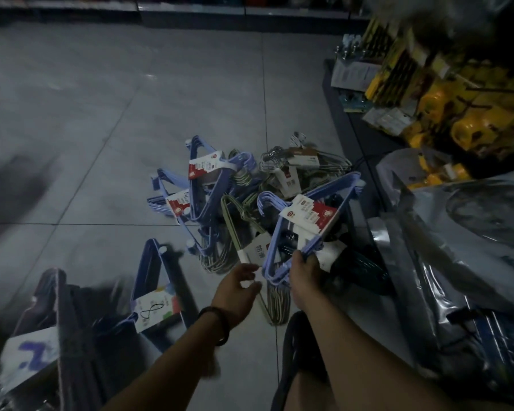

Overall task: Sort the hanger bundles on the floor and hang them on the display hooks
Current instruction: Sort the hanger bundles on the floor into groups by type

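Risk: green hangers at the near edge of the pile look tangled under the blue bundle; pulling could drag them or spill hangers.
Left hand, near side of pile: fingers half curled at a white tag, contact blurred.
Right hand, beside it: fingers wrapped round the blue bundle's lower bar.
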Demonstrator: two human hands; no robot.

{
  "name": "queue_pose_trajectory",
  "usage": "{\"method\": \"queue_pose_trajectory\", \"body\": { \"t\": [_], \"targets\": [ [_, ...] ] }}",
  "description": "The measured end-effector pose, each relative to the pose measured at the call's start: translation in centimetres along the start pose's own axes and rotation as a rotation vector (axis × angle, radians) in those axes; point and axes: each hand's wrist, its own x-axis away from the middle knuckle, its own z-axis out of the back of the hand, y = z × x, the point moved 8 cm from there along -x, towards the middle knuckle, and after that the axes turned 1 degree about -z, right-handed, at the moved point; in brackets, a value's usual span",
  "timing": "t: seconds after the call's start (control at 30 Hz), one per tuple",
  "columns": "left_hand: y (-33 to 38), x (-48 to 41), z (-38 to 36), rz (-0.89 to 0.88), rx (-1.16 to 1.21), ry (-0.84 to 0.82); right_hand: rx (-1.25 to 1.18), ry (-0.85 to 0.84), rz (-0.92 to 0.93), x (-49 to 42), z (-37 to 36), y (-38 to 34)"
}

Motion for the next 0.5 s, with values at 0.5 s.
{"method": "queue_pose_trajectory", "body": {
  "t": [0.5],
  "targets": [
    [4.3,14.1,17.6,-0.033,0.394,0.236,0.193,-0.608,0.292,23.0,-8.7,-6.2]
  ]
}}
